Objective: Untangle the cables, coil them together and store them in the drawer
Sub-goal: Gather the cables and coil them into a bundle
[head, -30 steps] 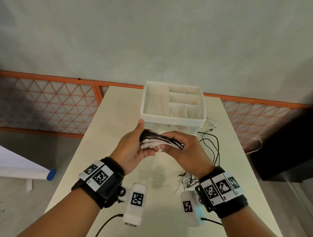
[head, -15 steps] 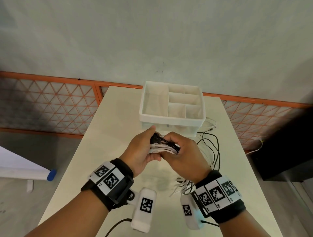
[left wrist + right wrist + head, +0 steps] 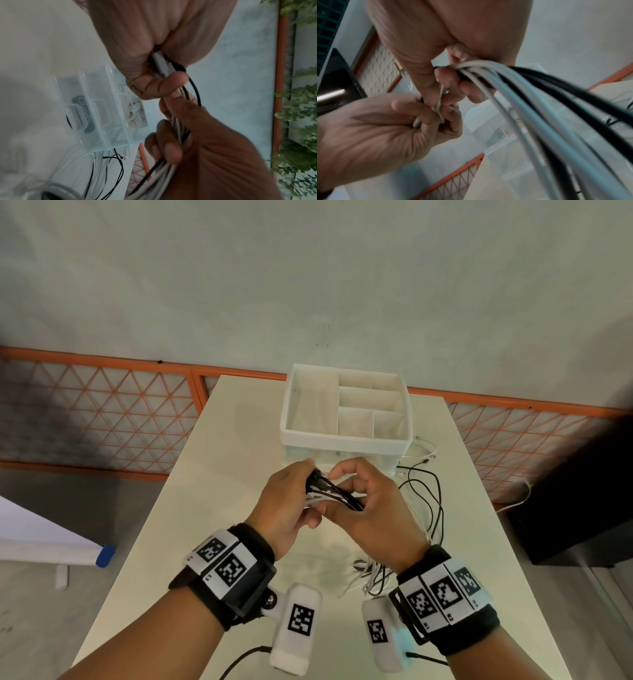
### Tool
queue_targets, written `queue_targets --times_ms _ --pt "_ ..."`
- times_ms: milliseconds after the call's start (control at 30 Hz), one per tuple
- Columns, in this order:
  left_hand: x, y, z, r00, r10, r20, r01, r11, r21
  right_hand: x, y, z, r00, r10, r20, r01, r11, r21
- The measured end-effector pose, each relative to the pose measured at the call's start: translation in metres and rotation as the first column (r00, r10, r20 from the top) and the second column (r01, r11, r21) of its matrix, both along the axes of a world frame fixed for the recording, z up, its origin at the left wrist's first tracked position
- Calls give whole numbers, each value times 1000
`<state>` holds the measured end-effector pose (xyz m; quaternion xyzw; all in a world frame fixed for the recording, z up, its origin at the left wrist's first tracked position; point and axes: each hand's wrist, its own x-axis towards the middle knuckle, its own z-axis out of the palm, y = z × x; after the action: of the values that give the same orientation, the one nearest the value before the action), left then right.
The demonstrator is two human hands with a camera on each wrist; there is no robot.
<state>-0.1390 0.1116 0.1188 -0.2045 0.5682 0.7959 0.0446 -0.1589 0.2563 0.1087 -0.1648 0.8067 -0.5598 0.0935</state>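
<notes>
Both hands hold one bundle of black and white cables above the table, just in front of the drawer unit. My left hand grips the plug ends of the cables between thumb and fingers. My right hand curls round the same bundle a little further along. The rest of the cables trail down to the table on the right and pile up by my right wrist. The drawers of the clear unit face me, and the top tray has empty compartments.
The white table stretches forward to a grey wall. An orange mesh fence runs behind it on both sides. A dark cabinet stands to the right. Loose cable ends lie beside the drawer unit.
Both hands have moved forward and closer together with the bundle. The right index finger has lifted over the cables.
</notes>
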Motion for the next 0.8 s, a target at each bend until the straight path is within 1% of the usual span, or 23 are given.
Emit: queue_targets --times_ms 100,133,167,300,433,500,667,800 --pt "-1 -2 -2 998 63 -24 -63 998 -14 2 1 4 993 9 115 6 992 -125" --pt "-1 -2 -2 997 69 -32 -70 997 -19 3 0 4 992 6 126 13 989 -150" --pt "-1 -1 -2 997 69 -40 -70 997 -26 4 -1 3 994 -5 110 21 990 -142" --pt "1 4 -3 998 46 -44 -48 997 -61 7 -7 -2 998 -40 -40 40 999 -14" --pt "2 3 -2 1000 -22 1 22 997 -75 8 -5 -4 998 19 -64 -18 1000 23" --pt "3 3 -2 999 -40 24 42 997 -65 9 -5 -5 996 14 -86 -11 999 38" --pt "4 4 -3 997 -45 55 47 998 -43 10 -9 -5 996 -53 -67 54 998 14" --pt "3 -5 -4 995 -47 88 48 999 -16 7 -3 -4 1000 27 -16 -26 999 24"
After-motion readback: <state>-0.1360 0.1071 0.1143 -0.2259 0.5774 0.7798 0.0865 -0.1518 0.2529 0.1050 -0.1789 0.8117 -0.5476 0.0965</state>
